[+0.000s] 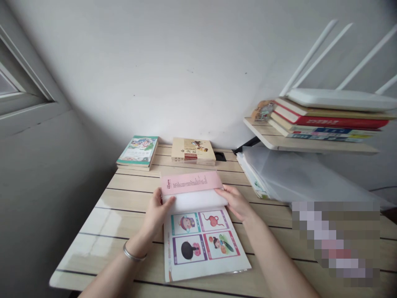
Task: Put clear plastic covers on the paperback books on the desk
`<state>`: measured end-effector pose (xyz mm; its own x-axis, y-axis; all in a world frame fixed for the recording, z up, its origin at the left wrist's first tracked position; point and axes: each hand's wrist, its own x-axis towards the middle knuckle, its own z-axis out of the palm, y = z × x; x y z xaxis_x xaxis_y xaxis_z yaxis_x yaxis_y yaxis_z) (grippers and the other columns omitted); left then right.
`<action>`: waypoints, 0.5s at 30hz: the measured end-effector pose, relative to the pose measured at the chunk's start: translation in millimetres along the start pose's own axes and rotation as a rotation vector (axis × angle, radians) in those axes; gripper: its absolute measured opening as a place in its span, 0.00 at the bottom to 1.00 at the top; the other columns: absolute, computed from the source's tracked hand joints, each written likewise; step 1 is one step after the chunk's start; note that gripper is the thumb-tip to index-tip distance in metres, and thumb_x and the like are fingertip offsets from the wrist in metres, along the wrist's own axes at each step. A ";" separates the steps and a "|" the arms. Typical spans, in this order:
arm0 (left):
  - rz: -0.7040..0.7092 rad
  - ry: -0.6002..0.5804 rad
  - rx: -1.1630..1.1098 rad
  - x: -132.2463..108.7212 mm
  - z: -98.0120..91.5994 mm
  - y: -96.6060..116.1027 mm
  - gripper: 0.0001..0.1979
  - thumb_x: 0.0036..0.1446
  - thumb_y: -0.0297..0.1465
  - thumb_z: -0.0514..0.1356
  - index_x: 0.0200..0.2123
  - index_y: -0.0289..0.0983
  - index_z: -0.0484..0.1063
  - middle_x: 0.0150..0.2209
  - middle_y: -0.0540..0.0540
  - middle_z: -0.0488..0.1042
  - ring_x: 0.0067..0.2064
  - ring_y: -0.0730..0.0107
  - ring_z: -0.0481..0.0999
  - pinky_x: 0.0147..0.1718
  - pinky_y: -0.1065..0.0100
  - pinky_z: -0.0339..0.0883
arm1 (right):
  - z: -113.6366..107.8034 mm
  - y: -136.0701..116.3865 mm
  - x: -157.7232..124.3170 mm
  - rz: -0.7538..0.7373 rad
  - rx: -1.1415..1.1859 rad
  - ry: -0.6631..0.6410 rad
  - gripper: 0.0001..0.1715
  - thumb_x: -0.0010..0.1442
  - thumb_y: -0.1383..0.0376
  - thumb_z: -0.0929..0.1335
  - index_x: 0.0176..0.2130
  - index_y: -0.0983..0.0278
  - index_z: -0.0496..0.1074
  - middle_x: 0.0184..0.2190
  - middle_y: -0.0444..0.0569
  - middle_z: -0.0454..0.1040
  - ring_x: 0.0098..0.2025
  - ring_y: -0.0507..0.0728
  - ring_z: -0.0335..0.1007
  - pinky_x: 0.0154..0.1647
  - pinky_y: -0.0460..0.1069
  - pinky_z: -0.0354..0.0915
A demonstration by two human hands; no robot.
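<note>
A thin picture book (203, 265) lies on the striped wooden table (124, 215), showing four framed cartoon pictures. Over its upper part is a curled white sheet (198, 200) with a pink printed flap (192, 182) behind it. My left hand (157, 211) grips the left edge of this sheet, thumb on top. At the right edge, my right hand (237, 203) pinches the sheet between thumb and fingers. Clear plastic edges show around the flap and along the book's bottom.
Behind are a green-edged book (138, 150) and a beige boxed book (194, 151). At right, a raised shelf (279, 140) holds stacked books (328, 122); plastic-covered papers (288, 174) lie beneath. A blurred patch (336, 244) covers the right front. Walls stand behind and left.
</note>
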<state>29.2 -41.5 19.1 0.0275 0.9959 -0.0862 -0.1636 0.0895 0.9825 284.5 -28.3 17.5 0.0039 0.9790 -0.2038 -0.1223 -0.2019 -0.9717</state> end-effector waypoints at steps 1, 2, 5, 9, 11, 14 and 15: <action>-0.007 -0.005 -0.010 0.1 -0.2 -0.1 0.21 0.45 0.38 0.68 0.40 0.35 0.68 0.43 0.40 0.77 0.44 0.58 0.76 0.40 0.64 0.70 | 0.3 0.2 0.0 0.000 0.001 0.007 0.22 0.39 0.51 0.76 0.26 0.65 0.73 0.22 0.46 0.75 0.25 0.55 0.67 0.27 0.48 0.61; -0.010 -0.011 -0.016 0.1 -0.5 -0.2 0.22 0.44 0.37 0.68 0.41 0.35 0.68 0.43 0.40 0.77 0.44 0.57 0.76 0.40 0.64 0.70 | 0.6 0.8 0.3 0.000 0.001 0.015 0.22 0.38 0.51 0.76 0.25 0.66 0.73 0.21 0.46 0.74 0.24 0.54 0.66 0.26 0.47 0.60; -0.008 -0.024 -0.022 0.1 -0.8 -0.9 0.23 0.44 0.37 0.68 0.42 0.35 0.67 0.43 0.39 0.77 0.45 0.56 0.75 0.42 0.62 0.70 | 1.3 4.3 2.1 0.005 0.003 0.032 0.23 0.36 0.50 0.77 0.23 0.66 0.72 0.20 0.44 0.73 0.22 0.52 0.64 0.25 0.47 0.59; -0.002 -0.016 -0.006 0.4 -0.3 -2.6 0.22 0.46 0.37 0.67 0.42 0.35 0.66 0.43 0.39 0.76 0.46 0.55 0.75 0.42 0.61 0.70 | 1.5 10.5 5.6 0.006 -0.001 0.076 0.24 0.35 0.49 0.77 0.23 0.65 0.72 0.20 0.44 0.73 0.22 0.53 0.64 0.25 0.47 0.59; 0.005 -0.001 0.026 0.6 -0.1 -2.4 0.21 0.47 0.38 0.66 0.42 0.35 0.66 0.43 0.38 0.76 0.45 0.56 0.75 0.41 0.61 0.70 | 0.9 12.4 6.7 -0.003 -0.008 0.087 0.25 0.36 0.49 0.77 0.24 0.65 0.72 0.20 0.44 0.73 0.23 0.53 0.65 0.25 0.48 0.59; 0.019 0.018 0.078 0.3 -0.8 0.6 0.20 0.49 0.38 0.65 0.42 0.35 0.67 0.43 0.39 0.76 0.46 0.56 0.75 0.42 0.63 0.70 | -2.4 9.4 5.2 -0.031 -0.021 0.038 0.23 0.41 0.49 0.75 0.26 0.65 0.73 0.22 0.45 0.75 0.26 0.55 0.68 0.27 0.48 0.61; 0.019 0.016 0.094 0.1 -1.2 2.0 0.20 0.48 0.37 0.66 0.42 0.35 0.67 0.44 0.39 0.76 0.46 0.56 0.75 0.42 0.63 0.69 | -4.1 6.6 3.7 -0.031 -0.030 0.003 0.22 0.42 0.50 0.75 0.28 0.65 0.74 0.24 0.46 0.76 0.28 0.56 0.69 0.29 0.48 0.62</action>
<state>27.7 -41.3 20.9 0.0094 0.9975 -0.0697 -0.0711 0.0702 0.9950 287.7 -26.1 9.9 0.0102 0.9846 -0.1743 -0.0925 -0.1726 -0.9806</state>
